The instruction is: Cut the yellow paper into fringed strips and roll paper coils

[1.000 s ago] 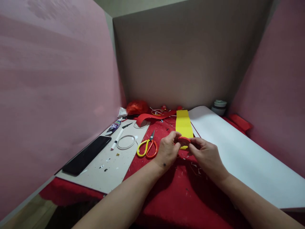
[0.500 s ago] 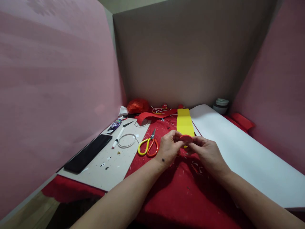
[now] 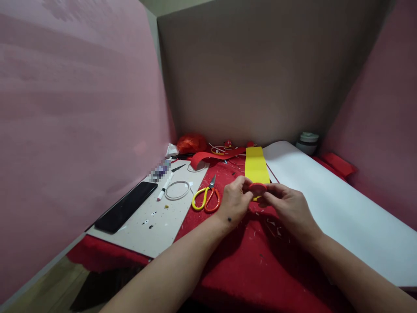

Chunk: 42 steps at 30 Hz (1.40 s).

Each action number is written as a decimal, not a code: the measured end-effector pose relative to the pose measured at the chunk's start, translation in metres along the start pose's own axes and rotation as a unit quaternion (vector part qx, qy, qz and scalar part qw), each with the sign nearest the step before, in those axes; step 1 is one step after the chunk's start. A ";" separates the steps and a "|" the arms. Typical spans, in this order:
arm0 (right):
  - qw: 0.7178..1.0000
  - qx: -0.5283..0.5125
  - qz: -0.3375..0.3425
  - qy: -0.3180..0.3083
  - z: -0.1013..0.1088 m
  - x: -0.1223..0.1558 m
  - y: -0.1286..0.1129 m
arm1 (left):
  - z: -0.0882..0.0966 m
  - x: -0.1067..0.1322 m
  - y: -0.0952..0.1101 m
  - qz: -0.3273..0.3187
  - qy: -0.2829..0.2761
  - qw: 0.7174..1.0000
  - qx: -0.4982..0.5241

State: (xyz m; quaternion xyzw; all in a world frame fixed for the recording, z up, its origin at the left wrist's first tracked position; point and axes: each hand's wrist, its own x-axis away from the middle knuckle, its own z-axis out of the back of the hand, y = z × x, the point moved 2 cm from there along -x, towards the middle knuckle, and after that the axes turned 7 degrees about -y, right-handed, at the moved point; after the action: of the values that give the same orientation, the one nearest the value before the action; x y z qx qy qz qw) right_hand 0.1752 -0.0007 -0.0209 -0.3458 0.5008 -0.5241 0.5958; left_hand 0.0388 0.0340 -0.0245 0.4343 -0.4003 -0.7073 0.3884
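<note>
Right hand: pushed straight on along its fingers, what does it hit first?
The red disc, right at its fingertips. Past that, probably the left hand or yellow strip; depth is unclear.

From the view's centre, a black phone (image 3: 127,207) is seen at 8 o'clock, laid on a grey board (image 3: 163,237) – a white marker (image 3: 164,188) placed near it. At 10, a red plastic bag (image 3: 192,142) is seen; at 3, a lidded jar (image 3: 307,144) is set – a white sheet (image 3: 339,213) spread at 4.

the left hand (image 3: 235,201) and right hand (image 3: 291,208) grip a red disc (image 3: 258,188) near scissors (image 3: 211,194).
</note>
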 end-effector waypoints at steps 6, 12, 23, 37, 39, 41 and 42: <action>0.999 0.046 -0.012 -0.001 0.000 -0.002 0.004 | 0.000 -0.001 -0.002 0.003 -0.003 1.000 -0.018; 0.998 -0.027 -0.023 -0.045 -0.004 -0.001 0.004 | -0.001 -0.002 -0.003 0.064 -0.030 0.994 0.085; 0.999 -0.015 -0.024 -0.033 -0.003 -0.003 0.006 | 0.000 -0.005 -0.006 0.032 -0.003 0.999 0.008; 1.000 0.012 -0.008 0.002 -0.002 -0.003 0.002 | 0.000 -0.007 -0.007 0.028 -0.004 1.000 -0.004; 0.999 -0.037 -0.021 -0.026 -0.004 -0.003 0.004 | -0.001 -0.007 -0.008 0.046 -0.016 0.999 0.018; 0.998 -0.036 -0.032 -0.037 -0.005 -0.003 0.006 | 0.000 -0.007 -0.009 0.049 -0.014 0.999 0.009; 0.999 -0.001 -0.025 -0.028 -0.005 -0.003 0.006 | 0.000 -0.007 -0.008 0.034 -0.007 0.999 -0.017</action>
State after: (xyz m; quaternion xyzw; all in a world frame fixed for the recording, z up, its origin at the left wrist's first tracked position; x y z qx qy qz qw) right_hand 0.1723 0.0037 -0.0269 -0.3733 0.4754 -0.5286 0.5960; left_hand 0.0392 0.0434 -0.0298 0.4085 -0.4054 -0.7033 0.4172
